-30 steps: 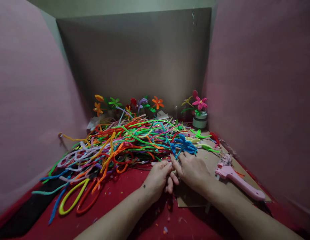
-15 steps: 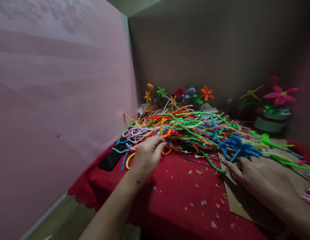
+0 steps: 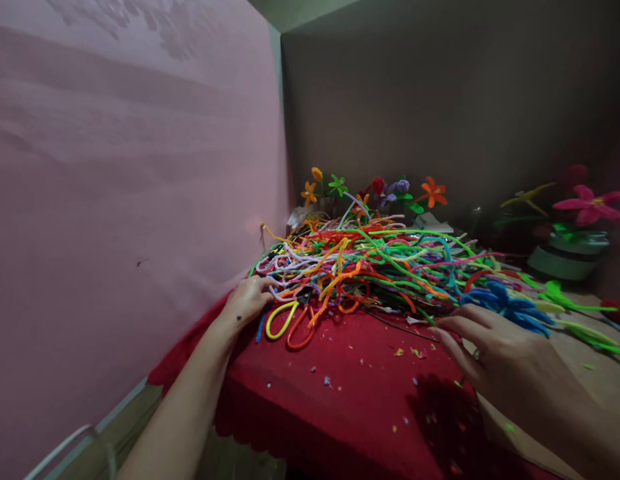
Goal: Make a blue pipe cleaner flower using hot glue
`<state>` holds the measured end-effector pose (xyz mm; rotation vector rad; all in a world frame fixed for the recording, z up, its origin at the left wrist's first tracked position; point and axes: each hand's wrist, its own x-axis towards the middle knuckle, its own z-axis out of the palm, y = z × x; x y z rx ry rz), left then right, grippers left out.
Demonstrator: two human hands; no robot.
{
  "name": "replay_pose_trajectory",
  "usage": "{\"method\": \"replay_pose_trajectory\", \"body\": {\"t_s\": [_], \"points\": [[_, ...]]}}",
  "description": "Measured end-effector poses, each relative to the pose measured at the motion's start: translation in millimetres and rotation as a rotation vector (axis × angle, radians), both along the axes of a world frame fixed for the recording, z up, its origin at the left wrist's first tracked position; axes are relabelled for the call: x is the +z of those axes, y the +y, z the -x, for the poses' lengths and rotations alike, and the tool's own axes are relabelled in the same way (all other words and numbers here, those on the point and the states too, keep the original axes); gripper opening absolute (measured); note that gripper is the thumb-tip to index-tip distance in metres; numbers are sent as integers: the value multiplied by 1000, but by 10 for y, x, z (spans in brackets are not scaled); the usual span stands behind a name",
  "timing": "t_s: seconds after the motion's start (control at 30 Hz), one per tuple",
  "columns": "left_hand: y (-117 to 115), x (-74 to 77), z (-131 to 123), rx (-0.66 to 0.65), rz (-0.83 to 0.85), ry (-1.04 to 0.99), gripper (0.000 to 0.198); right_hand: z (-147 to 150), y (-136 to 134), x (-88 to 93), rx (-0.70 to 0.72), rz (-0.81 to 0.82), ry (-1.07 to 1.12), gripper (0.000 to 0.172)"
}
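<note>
My left hand (image 3: 249,300) is at the left end of a large heap of coloured pipe cleaners (image 3: 375,257). Its fingers are bent together beside some lilac ones, and what they hold, if anything, is hidden. Just right of it lie scissors (image 3: 283,321) with one yellow and one red handle loop, their blades under the heap. My right hand (image 3: 495,343) is over the edge of a cardboard sheet (image 3: 580,373), thumb and forefinger tips close together near a green pipe cleaner's end. Anything between them is unclear. A blue pipe-cleaner flower (image 3: 510,308) lies just behind that hand.
Pipe-cleaner flowers (image 3: 433,192) stand behind the heap. A pale pot (image 3: 567,257) with a pink flower is at the back right. Fuzz scraps dot the red tablecloth (image 3: 350,400). A pink wall (image 3: 140,200) closes off the left side.
My left hand has moved left from the heap's front, uncovering the scissors and covering the black phone seen before. My right hand has shifted off the blue flower's base. The view has turned slightly left.
</note>
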<state>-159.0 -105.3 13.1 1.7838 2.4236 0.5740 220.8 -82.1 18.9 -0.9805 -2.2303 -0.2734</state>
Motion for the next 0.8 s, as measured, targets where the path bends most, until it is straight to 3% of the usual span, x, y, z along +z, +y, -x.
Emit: {"method": "replay_pose_trajectory", "body": {"t_s": [0.1, 0.17, 0.37, 0.47, 0.57, 0.67, 0.8], "points": [[40, -38, 19, -13, -8, -3, 24, 63, 20, 1, 55, 1, -69, 33], [7, -19, 62, 53, -39, 20, 29, 87, 29, -6, 57, -16, -67, 33], [-57, 270, 293, 271, -64, 164, 37, 111, 21, -36, 79, -7, -41, 32], [81, 299, 361, 236, 44, 202, 28, 106, 27, -79, 100, 18, -19, 30], [240, 200, 363, 190, 171, 207, 18, 94, 38, -128, 122, 49, -8, 30], [309, 124, 338, 212, 219, 228, 21, 78, 49, -166, 140, 54, 1, 29], [287, 206, 328, 215, 231, 214, 18, 60, 67, -214, 152, 72, 17, 28]]}}
